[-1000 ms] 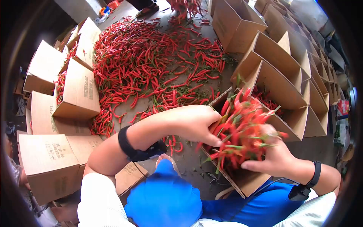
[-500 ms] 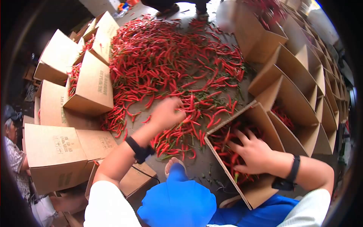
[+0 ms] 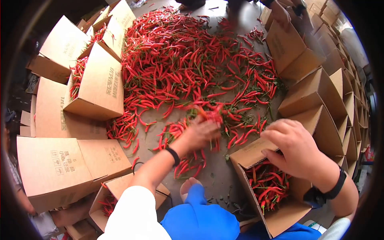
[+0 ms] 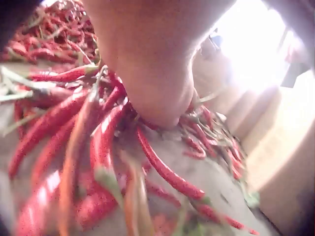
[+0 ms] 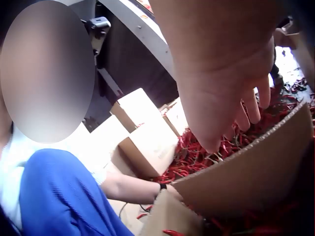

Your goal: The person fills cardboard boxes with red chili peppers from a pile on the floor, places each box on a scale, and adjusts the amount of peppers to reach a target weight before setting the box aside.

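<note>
Among red chilies (image 3: 176, 60) on the floor, the left hand (image 3: 202, 132) is blurred, with blurred chilies against its fingertips; its grip is unclear. In the left wrist view, the hand (image 4: 147, 64) reaches down onto chilies (image 4: 103, 137), its fingers mostly hidden. Over an open cardboard box (image 3: 250, 154) with chilies inside (image 3: 270, 186), the right hand (image 3: 298, 150) hangs with fingers relaxed and slightly bent, holding nothing. The right wrist view shows that hand (image 5: 226, 98) palm-on above the box wall (image 5: 246, 172), fingers apart.
Cartons (image 3: 96, 86) line the left side, some holding chilies. Rows of open boxes (image 3: 316, 96) stand on the right. A small open box (image 3: 98, 208) is beside the left sleeve. Another person's hand (image 3: 281, 16) is at a far box. A bare foot (image 3: 189, 187) rests between the knees.
From both hands holding a bunch over the box, the left hand moved left to the floor chilies and then further right among them. The right hand rose out of the box, and the view shifted.
</note>
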`<move>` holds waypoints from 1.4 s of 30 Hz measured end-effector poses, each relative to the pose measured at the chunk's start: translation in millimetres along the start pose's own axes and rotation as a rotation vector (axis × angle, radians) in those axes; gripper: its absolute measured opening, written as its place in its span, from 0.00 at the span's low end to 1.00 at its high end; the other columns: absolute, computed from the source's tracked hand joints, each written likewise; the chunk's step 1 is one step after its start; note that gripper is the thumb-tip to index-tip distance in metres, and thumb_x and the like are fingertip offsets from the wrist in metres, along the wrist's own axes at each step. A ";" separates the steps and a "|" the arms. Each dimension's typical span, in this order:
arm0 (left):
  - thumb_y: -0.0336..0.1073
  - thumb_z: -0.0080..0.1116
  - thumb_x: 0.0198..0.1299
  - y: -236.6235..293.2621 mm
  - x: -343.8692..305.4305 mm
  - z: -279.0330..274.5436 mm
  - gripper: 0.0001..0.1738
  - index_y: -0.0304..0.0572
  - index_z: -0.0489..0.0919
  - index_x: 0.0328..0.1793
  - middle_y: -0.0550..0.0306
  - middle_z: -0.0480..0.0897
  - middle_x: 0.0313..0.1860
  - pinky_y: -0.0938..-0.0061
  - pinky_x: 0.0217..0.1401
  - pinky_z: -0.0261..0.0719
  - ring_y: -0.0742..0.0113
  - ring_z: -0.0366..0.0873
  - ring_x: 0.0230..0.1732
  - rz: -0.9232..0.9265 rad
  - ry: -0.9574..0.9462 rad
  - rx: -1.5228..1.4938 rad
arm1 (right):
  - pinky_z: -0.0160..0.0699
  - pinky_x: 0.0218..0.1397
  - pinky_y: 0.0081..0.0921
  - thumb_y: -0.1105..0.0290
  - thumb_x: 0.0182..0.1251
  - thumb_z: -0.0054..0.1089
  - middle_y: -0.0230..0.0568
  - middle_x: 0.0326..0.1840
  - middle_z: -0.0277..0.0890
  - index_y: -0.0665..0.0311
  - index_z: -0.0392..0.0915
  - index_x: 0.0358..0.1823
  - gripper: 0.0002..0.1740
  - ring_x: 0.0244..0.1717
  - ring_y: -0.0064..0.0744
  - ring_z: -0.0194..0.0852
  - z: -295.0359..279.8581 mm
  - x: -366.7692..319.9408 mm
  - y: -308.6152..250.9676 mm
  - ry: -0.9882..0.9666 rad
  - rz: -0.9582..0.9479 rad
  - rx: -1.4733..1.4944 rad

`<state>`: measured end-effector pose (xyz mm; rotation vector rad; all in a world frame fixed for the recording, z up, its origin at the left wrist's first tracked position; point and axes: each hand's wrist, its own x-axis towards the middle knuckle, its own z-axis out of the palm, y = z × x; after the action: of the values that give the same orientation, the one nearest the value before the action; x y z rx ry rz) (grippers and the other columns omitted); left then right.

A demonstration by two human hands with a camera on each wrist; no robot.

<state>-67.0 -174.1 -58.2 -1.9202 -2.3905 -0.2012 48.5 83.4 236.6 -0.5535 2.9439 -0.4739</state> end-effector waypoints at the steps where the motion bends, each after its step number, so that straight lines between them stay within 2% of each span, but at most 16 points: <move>1: 0.41 0.56 0.54 -28.4 3.4 0.6 0.26 0.70 0.75 0.62 0.65 0.70 0.68 0.43 0.72 0.54 0.62 0.63 0.72 -0.080 0.153 0.075 | 0.72 0.53 0.40 0.64 0.57 0.63 0.45 0.45 0.76 0.63 0.78 0.46 0.17 0.50 0.46 0.74 7.8 5.3 8.9 -0.019 0.016 -0.008; 4: 0.36 0.56 0.54 -94.9 17.6 -22.0 0.27 0.66 0.74 0.63 0.59 0.67 0.70 0.42 0.73 0.49 0.58 0.55 0.76 -0.587 0.023 0.265 | 0.72 0.53 0.40 0.60 0.62 0.59 0.47 0.48 0.75 0.65 0.77 0.50 0.19 0.51 0.48 0.73 22.2 7.0 25.9 -0.238 0.229 0.061; 6: 0.36 0.58 0.53 -121.9 20.3 -17.4 0.27 0.57 0.73 0.63 0.55 0.66 0.68 0.41 0.72 0.50 0.56 0.54 0.76 -0.880 0.198 0.317 | 0.74 0.47 0.43 0.53 0.67 0.52 0.48 0.38 0.77 0.66 0.81 0.39 0.21 0.43 0.50 0.76 28.2 1.5 30.7 -0.308 0.285 0.079; 8: 0.37 0.60 0.50 -96.8 40.7 -40.1 0.29 0.53 0.72 0.63 0.53 0.65 0.69 0.42 0.72 0.51 0.53 0.55 0.75 -0.931 0.388 0.175 | 0.74 0.43 0.45 0.50 0.67 0.49 0.47 0.31 0.78 0.65 0.82 0.31 0.24 0.38 0.51 0.77 18.3 2.5 30.0 -0.490 0.372 0.078; 10: 0.39 0.60 0.48 -53.7 55.6 -26.1 0.27 0.51 0.76 0.59 0.51 0.67 0.66 0.43 0.70 0.55 0.48 0.61 0.70 -0.521 0.429 -0.019 | 0.75 0.39 0.45 0.49 0.68 0.47 0.46 0.24 0.76 0.64 0.80 0.23 0.27 0.32 0.50 0.77 26.2 -4.1 28.3 -0.399 0.310 0.060; 14: 0.47 0.53 0.56 48.3 101.7 17.7 0.24 0.57 0.76 0.61 0.55 0.71 0.66 0.46 0.74 0.50 0.60 0.62 0.73 0.072 0.174 -0.371 | 0.74 0.36 0.42 0.50 0.68 0.49 0.46 0.25 0.77 0.63 0.80 0.23 0.25 0.30 0.47 0.77 26.9 -4.1 23.8 -0.401 0.331 0.037; 18: 0.43 0.45 0.62 50.9 121.0 56.0 0.23 0.59 0.75 0.63 0.59 0.68 0.71 0.47 0.76 0.44 0.60 0.58 0.75 0.206 0.084 -0.357 | 0.73 0.35 0.41 0.52 0.66 0.52 0.43 0.22 0.75 0.62 0.80 0.23 0.22 0.29 0.46 0.77 24.3 -16.8 25.4 -0.330 0.347 0.054; 22: 0.41 0.46 0.61 -39.7 124.0 62.6 0.22 0.62 0.76 0.63 0.59 0.67 0.73 0.46 0.75 0.47 0.62 0.59 0.75 -0.012 0.209 0.071 | 0.72 0.33 0.40 0.53 0.65 0.54 0.42 0.21 0.74 0.61 0.79 0.21 0.21 0.26 0.45 0.75 23.6 -31.8 32.5 -0.259 0.370 0.077; 28: 0.41 0.43 0.65 -163.1 80.3 -1.7 0.22 0.62 0.73 0.66 0.56 0.61 0.76 0.42 0.74 0.44 0.54 0.55 0.77 -0.442 0.110 0.416 | 0.70 0.30 0.38 0.53 0.63 0.57 0.40 0.19 0.73 0.60 0.76 0.17 0.22 0.24 0.43 0.74 29.0 -42.7 33.7 -0.122 0.289 0.025; 30: 0.39 0.50 0.63 -160.1 79.0 -40.4 0.24 0.59 0.72 0.67 0.51 0.59 0.76 0.39 0.70 0.52 0.50 0.53 0.76 -0.831 0.081 0.364 | 0.70 0.29 0.37 0.52 0.63 0.57 0.39 0.18 0.73 0.60 0.76 0.16 0.23 0.23 0.43 0.74 29.8 -45.8 35.0 -0.078 0.267 0.042; 32: 0.37 0.50 0.63 -123.0 65.7 -66.3 0.23 0.43 0.70 0.64 0.42 0.62 0.72 0.36 0.70 0.53 0.46 0.54 0.75 -0.502 0.221 0.493 | 0.69 0.28 0.36 0.51 0.64 0.56 0.39 0.16 0.72 0.59 0.76 0.14 0.25 0.21 0.42 0.74 31.6 -45.7 35.1 -0.069 0.254 0.006; 33: 0.38 0.51 0.60 -84.4 63.3 -82.3 0.23 0.44 0.72 0.62 0.41 0.64 0.70 0.35 0.70 0.53 0.46 0.54 0.76 -0.332 0.045 0.421 | 0.69 0.27 0.36 0.50 0.64 0.56 0.39 0.15 0.72 0.59 0.77 0.14 0.25 0.20 0.41 0.74 32.7 -45.0 34.5 -0.074 0.255 0.001; 34: 0.40 0.52 0.54 -62.4 32.9 -47.2 0.24 0.46 0.73 0.60 0.45 0.67 0.69 0.35 0.69 0.54 0.47 0.54 0.76 -0.013 0.147 0.645 | 0.69 0.27 0.36 0.50 0.64 0.55 0.39 0.15 0.72 0.59 0.77 0.14 0.25 0.20 0.41 0.74 33.6 -43.9 34.8 -0.081 0.253 -0.008; 36: 0.43 0.53 0.54 9.6 -5.3 -70.7 0.25 0.54 0.74 0.60 0.52 0.68 0.69 0.39 0.69 0.59 0.49 0.57 0.75 0.295 -0.380 -0.104 | 0.69 0.26 0.35 0.49 0.66 0.54 0.39 0.15 0.72 0.59 0.78 0.15 0.26 0.19 0.40 0.74 36.5 -40.7 32.2 -0.099 0.240 -0.040; 37: 0.45 0.50 0.57 33.5 -27.0 -58.6 0.28 0.57 0.70 0.66 0.50 0.66 0.70 0.42 0.71 0.56 0.50 0.57 0.75 0.481 -0.525 -0.207 | 0.69 0.26 0.35 0.49 0.66 0.53 0.38 0.15 0.72 0.59 0.78 0.15 0.26 0.19 0.40 0.74 36.7 -38.6 30.2 -0.104 0.239 -0.061; 42: 0.45 0.43 0.64 27.0 -95.4 -4.3 0.32 0.58 0.58 0.76 0.58 0.57 0.78 0.51 0.76 0.47 0.63 0.53 0.78 0.743 -0.450 -0.396 | 0.70 0.28 0.35 0.50 0.68 0.51 0.37 0.16 0.74 0.59 0.79 0.16 0.26 0.21 0.39 0.76 34.6 -38.0 27.6 -0.143 0.231 -0.079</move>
<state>-20.0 -261.2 -65.2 -3.1713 -1.7169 -0.2193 80.1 112.1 196.9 -0.2378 2.8499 -0.2812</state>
